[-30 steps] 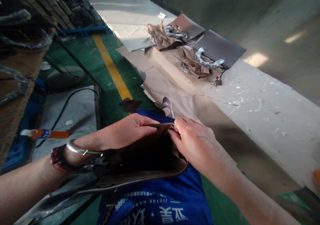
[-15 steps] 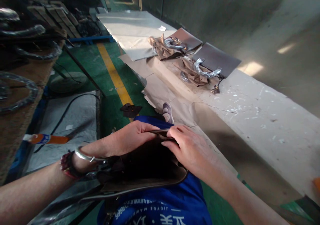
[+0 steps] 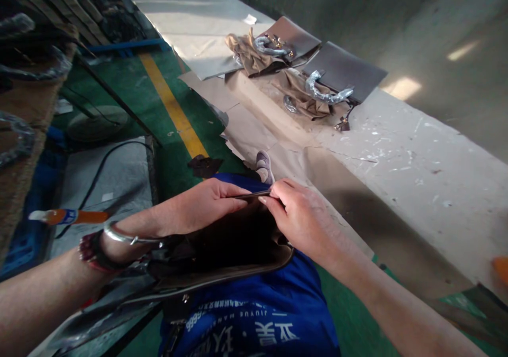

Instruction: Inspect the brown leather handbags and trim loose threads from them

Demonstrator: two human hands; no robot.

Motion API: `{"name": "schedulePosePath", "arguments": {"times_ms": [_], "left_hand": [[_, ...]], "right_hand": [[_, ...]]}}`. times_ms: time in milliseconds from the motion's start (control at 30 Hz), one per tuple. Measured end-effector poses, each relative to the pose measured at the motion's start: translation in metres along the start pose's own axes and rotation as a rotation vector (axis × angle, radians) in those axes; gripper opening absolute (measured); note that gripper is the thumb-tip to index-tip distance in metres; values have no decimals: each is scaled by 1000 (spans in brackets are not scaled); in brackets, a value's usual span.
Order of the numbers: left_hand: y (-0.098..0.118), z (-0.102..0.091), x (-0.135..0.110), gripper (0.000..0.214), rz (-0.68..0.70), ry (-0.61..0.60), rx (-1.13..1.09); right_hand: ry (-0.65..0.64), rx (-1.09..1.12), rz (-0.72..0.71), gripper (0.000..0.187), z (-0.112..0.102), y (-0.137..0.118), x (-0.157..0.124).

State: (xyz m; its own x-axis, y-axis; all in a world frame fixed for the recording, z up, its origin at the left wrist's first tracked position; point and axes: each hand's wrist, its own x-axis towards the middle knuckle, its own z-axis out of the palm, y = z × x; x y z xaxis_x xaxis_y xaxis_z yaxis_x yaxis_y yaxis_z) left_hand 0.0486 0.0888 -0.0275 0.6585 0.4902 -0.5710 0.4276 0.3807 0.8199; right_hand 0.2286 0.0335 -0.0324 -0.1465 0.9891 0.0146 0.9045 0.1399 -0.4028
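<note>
Farthest left of the grip, a workbench point(image 3: 34, 99) bears plastic-wrapped handles point(image 3: 28, 136), its rough edge facing the hands. Nearer, just left of the braceleted wrist, an orange drink bottle point(image 3: 85, 217) lies on its side over a grey sheet point(image 3: 137, 161). Ahead and left of the grip, green floor point(image 3: 148, 90) opens between workbench and table, crossed by a yellow stripe point(image 3: 170, 106) with a dark scrap point(image 3: 204, 165) at its near end.

The left hand point(image 3: 200, 206) pinches the far rim of a handbag point(image 3: 262, 268) between thumb and fingers. The bag is below the grip, over printed blue cloth point(image 3: 273, 304), its mouth gaping, the near rim apart from both hands. The right hand point(image 3: 299, 214) pinches the same far rim, a short length of edge showing between the two.

Ahead and right of the grip, two unfinished handbags point(image 3: 343, 71) lie on the paper-covered table point(image 3: 420, 177); its near edge passes beyond the right forearm.
</note>
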Motion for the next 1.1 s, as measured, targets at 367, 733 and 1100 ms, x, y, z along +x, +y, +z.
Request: {"name": "schedulePosePath", "arguments": {"times_ms": [367, 733, 1100], "left_hand": [[4, -1, -1, 34, -22, -20, 29], [2, -7, 2, 37, -83, -47, -45], [1, 3, -3, 38, -55, -4, -91]], "right_hand": [[-46, -25, 25, 19, -4, -1, 3], [-66, -25, 48, 20, -4, -2, 12], [-20, 139, 69, 13, -3, 1, 15]]}}
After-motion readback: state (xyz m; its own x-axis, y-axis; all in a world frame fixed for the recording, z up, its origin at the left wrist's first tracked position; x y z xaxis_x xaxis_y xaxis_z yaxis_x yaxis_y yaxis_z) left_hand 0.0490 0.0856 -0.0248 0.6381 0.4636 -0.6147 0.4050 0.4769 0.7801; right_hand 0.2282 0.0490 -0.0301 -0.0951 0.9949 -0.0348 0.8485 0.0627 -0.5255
